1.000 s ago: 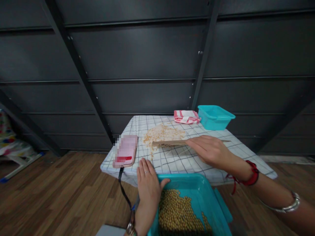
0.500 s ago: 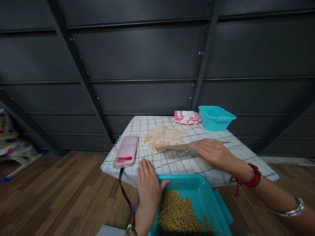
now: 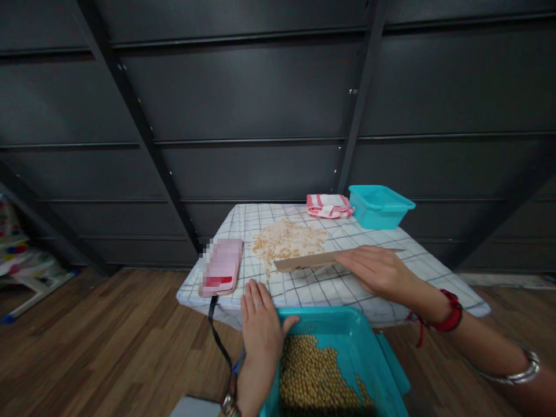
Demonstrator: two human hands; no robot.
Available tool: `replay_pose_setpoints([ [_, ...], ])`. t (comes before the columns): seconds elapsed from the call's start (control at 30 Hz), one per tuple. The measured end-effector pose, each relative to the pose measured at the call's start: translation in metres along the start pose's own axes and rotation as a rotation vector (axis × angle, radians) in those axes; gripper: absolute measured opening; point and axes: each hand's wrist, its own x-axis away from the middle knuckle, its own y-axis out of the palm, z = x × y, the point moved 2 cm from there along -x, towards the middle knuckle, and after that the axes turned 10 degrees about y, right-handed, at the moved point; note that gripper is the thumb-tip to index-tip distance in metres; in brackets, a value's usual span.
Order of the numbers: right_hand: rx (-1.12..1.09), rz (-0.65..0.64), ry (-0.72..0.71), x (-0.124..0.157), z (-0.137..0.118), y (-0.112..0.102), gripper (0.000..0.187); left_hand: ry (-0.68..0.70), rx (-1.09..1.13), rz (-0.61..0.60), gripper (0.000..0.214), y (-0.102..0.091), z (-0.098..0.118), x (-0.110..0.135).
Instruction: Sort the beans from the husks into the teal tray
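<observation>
My right hand is closed on a flat piece of cardboard that lies edge-down across the checked tablecloth, just in front of a pile of pale yellow beans. My left hand rests with its fingers over the far rim of a teal tub that holds many beans, thumb inside the tub.
A pink phone case with a black strap lies at the table's left front corner. A folded pink-and-white cloth and a second, smaller teal tub stand at the back. Dark metal panels rise behind; wooden floor lies around.
My right hand has slid the cardboard slightly right and nearer, away from the bean pile's left edge. My left hand has stayed on the tub.
</observation>
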Motion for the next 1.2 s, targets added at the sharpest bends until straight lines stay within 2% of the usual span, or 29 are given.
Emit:
replay_pose_setpoints([
  [0.17, -0.014, 0.027, 0.047, 0.002, 0.005, -0.001, 0.027, 0.017, -0.039, 0.009, 0.094, 0.001, 0.002, 0.000],
  [0.33, 0.016, 0.034, -0.003, -0.003, 0.003, 0.008, 0.026, 0.017, -0.051, -0.021, 0.094, -0.001, 0.002, -0.001],
  [0.57, -0.055, 0.038, 0.021, 0.007, 0.000, -0.004, 0.025, 0.033, -0.056, -0.012, 0.093, 0.002, 0.003, 0.001],
  [0.83, -0.013, 0.045, 0.011, -0.001, 0.003, 0.003, 0.025, 0.022, -0.057, -0.037, 0.092, -0.004, 0.005, -0.001],
  [1.2, -0.036, 0.065, 0.060, 0.008, 0.007, -0.016, 0.030, 0.010, -0.028, -0.021, 0.093, -0.007, 0.006, 0.000],
])
